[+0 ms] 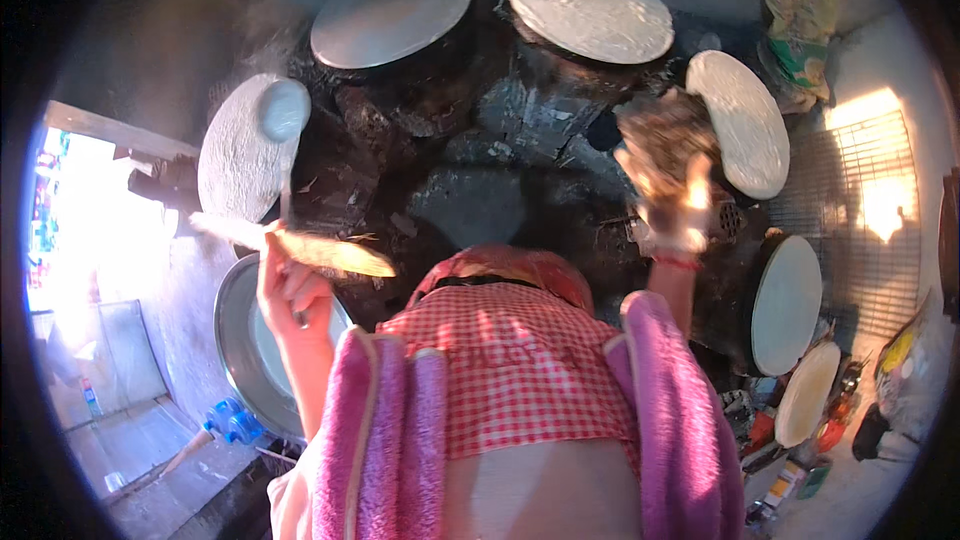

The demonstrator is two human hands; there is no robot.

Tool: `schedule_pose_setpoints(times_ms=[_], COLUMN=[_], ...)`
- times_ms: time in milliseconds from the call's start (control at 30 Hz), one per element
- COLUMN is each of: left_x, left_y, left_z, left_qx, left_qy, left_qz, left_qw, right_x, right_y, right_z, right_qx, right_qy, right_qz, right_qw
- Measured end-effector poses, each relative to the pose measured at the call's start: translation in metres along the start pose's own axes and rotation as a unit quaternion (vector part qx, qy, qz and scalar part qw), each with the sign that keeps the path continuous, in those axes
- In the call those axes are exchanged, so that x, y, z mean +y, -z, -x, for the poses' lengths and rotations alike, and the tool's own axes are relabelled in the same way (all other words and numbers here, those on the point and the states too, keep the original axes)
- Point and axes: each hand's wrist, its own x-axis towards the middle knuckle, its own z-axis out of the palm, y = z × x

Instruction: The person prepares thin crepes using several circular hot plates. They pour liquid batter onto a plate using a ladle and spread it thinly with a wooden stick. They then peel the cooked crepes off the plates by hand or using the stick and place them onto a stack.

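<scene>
The metal basin (228,340) stands at lower left, with a blue jug (235,420) just beside it. Above the basin, the left pan (228,155) carries a bumpy white coating. The cup of a ladle (283,110) overlaps this pan's right edge; its handle runs down toward the left hand (293,285). The left hand is closed on a flat, yellowish blade (345,255), which lies crosswise in front of the body; whether it also grips the ladle cannot be told. Two pale round pans, the rear left pan (390,15) and the rear right pan (590,8), sit at the top. The right hand (675,205) holds a dark brown bundle (665,130), fingers spread wide around it; blur hides its material. The bundle is near the left edge of the right pan (745,130), which is white-coated.
</scene>
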Motion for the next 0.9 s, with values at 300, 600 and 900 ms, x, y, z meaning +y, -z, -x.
schedule_pose_setpoints(times_ms=[300,600,900], left_x=[0.123,0.106,0.091], left_y=[0.018,0.002,-0.031], left_z=[-0.006,-0.071,-0.093], left_qx=[-0.005,0.1,0.151], left_qy=[-0.088,-0.232,-0.312], left_qz=[0.153,0.26,0.219], left_qw=[0.984,0.932,0.912], right_x=[0.255,0.266,0.419], right_y=[-0.082,-0.046,-0.221], right_z=[-0.254,-0.477,-0.656], right_qx=[0.046,0.009,-0.262], right_qy=[0.154,0.092,0.024], right_qz=[0.64,0.771,0.907], right_qw=[0.751,0.631,0.329])
